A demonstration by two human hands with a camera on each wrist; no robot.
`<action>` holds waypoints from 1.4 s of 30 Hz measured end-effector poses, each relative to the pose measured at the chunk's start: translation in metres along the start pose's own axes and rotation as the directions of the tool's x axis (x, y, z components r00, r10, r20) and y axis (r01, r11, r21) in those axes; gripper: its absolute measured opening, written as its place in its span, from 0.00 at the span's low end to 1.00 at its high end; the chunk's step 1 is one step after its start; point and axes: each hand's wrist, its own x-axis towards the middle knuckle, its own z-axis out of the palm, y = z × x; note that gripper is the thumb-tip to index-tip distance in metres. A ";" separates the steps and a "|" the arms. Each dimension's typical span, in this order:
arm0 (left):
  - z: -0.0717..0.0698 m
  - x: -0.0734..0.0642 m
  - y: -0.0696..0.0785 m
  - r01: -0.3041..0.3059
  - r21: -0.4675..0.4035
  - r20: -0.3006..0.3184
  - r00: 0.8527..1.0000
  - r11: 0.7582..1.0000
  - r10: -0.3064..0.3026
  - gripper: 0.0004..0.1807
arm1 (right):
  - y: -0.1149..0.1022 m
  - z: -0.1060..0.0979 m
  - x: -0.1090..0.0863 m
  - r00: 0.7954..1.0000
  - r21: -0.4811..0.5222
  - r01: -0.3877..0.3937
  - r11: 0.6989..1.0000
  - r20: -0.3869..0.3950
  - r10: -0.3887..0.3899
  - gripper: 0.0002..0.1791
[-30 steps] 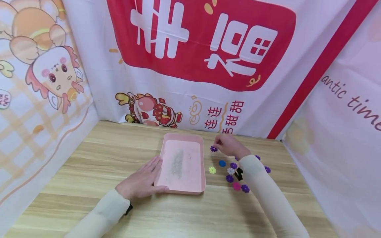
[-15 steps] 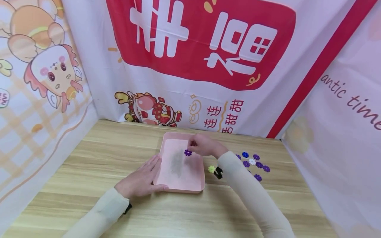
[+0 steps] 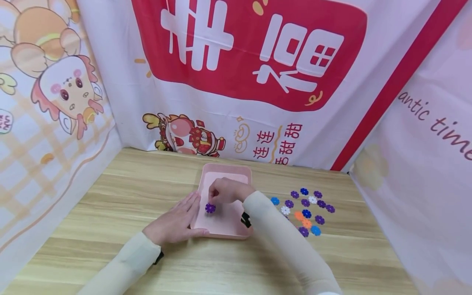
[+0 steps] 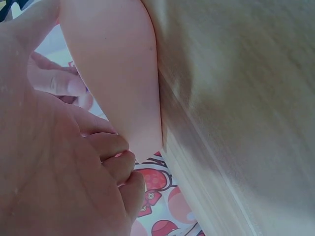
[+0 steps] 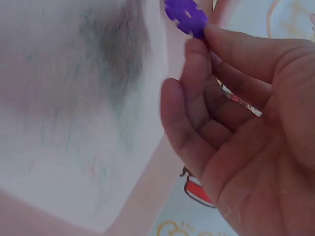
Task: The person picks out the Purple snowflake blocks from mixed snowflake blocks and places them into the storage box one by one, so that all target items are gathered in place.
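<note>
Over the pink tray (image 3: 230,221), in the head view, the right hand (image 3: 228,191) holds a purple flower-shaped piece (image 3: 210,208) close to the tray's left side. A second ago this hand was above the table (image 3: 206,266), just right of the tray; half a second ago it was over the tray's far right part, and it has since come further left and nearer the person. So the piece has gone from over the table to over the tray, yet it is not let go; whether its lower edge touches the floor, I cannot tell. The left hand (image 3: 177,223) stays where it was, fingers straight and side by side along the left wall, thumb at the near edge, which seems to steady the tray. The sleeve's shift uncovers orange pieces (image 3: 307,223) and a light blue piece (image 3: 315,230) among the others on the table to the right. From the left wrist, the left fingers lie together against the tray's wall, and part of the right hand shows beyond the rim. From the right wrist, thumb and a fingertip pinch the purple piece by its edge, the remaining fingers bent close together, with a grey smudge (image 5: 118,44) blurred on the tray's floor.
</note>
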 end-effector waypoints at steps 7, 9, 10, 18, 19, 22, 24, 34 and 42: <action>0.001 0.001 0.001 -0.006 -0.015 0.008 1.000 1.000 0.006 0.60 | -0.006 0.015 0.010 0.992 0.008 -0.049 0.999 0.116 0.048 0.09; 0.001 0.001 0.001 -0.012 -0.015 0.003 1.000 1.000 0.012 0.60 | -0.007 0.019 0.011 0.988 0.019 -0.069 0.997 0.137 0.066 0.08; 0.001 0.000 0.001 -0.015 -0.012 0.001 1.000 1.000 0.015 0.60 | -0.007 0.020 0.012 0.987 0.025 -0.078 0.997 0.146 0.073 0.07; 0.002 0.002 0.001 -0.001 -0.018 0.015 1.000 1.000 0.001 0.60 | -0.008 0.028 0.016 0.981 0.047 -0.114 0.992 0.160 0.105 0.07; 0.002 0.002 0.001 0.003 -0.019 0.018 1.000 1.000 -0.002 0.61 | -0.008 0.028 0.015 0.981 0.049 -0.118 0.992 0.162 0.108 0.07; 0.001 0.003 0.001 0.008 -0.016 0.023 1.000 1.000 -0.007 0.61 | -0.008 0.027 0.014 0.981 0.035 -0.114 0.993 0.161 0.107 0.06; 0.001 0.003 0.001 0.006 -0.016 0.022 1.000 1.000 -0.005 0.61 | -0.008 0.025 0.011 0.983 0.017 -0.110 0.994 0.153 0.106 0.06; 0.005 0.002 0.001 0.004 0.022 -0.004 1.000 1.000 -0.004 0.62 | -0.001 -0.005 -0.022 0.995 -0.076 -0.079 0.994 0.051 0.083 0.02; 0.015 0.005 0.003 -0.002 0.098 -0.067 0.998 0.995 0.008 0.61 | 0.018 -0.029 -0.059 0.998 -0.078 -0.064 0.995 -0.006 0.064 0.07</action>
